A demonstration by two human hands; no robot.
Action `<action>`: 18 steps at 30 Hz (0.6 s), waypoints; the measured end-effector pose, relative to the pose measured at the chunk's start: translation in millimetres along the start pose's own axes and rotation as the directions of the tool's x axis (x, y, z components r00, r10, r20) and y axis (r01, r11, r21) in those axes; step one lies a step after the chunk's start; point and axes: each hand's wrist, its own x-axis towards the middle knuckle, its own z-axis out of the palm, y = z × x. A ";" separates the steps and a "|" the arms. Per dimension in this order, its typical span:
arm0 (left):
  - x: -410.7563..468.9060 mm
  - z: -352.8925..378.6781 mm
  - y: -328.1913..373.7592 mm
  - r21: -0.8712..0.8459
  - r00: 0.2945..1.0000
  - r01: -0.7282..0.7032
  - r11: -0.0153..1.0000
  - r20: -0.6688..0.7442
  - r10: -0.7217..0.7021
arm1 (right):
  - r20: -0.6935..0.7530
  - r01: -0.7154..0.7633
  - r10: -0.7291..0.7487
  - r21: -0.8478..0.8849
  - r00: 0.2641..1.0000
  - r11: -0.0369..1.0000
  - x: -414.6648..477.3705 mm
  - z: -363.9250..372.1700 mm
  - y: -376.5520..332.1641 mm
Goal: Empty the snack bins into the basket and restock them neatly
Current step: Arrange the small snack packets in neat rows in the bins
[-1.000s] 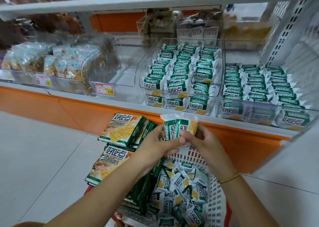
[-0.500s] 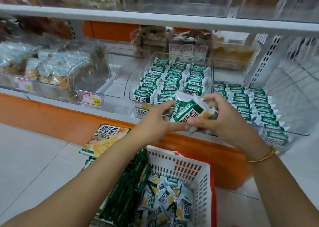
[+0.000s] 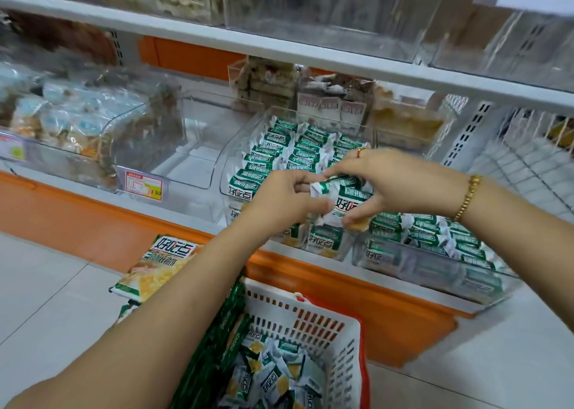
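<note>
Both left grip [image 3: 285,205] and right grip [image 3: 397,182] tight on one crinkled green-and-white snack packet [image 3: 349,202]

A red-and-yellow price tag [image 3: 143,186] hung at nine o'clock. An orange kick panel [image 3: 400,324] ran at five, white floor tiles [image 3: 46,300] lay at eight, and a wire rack [image 3: 528,172] stood at three.

Basket [image 3: 326,321] below shelf [image 3: 217,225], before bins [image 3: 242,147].
</note>
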 end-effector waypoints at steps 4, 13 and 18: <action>2.9 -7.2 2.8 -0.054 0.996 -0.061 0.997 -0.064 0.058 | -0.027 -0.076 0.079 0.103 0.996 0.992 12.8 7.3 11.0; -3.9 -7.8 -32.3 0.827 0.979 -0.172 0.535 0.083 0.187 | 0.152 -0.255 0.258 -0.039 0.954 0.966 44.6 14.2 17.7; -3.7 -8.2 -33.0 0.859 0.973 -0.198 0.472 0.114 0.200 | 0.222 -0.256 0.274 -0.108 0.936 0.961 59.5 36.0 14.2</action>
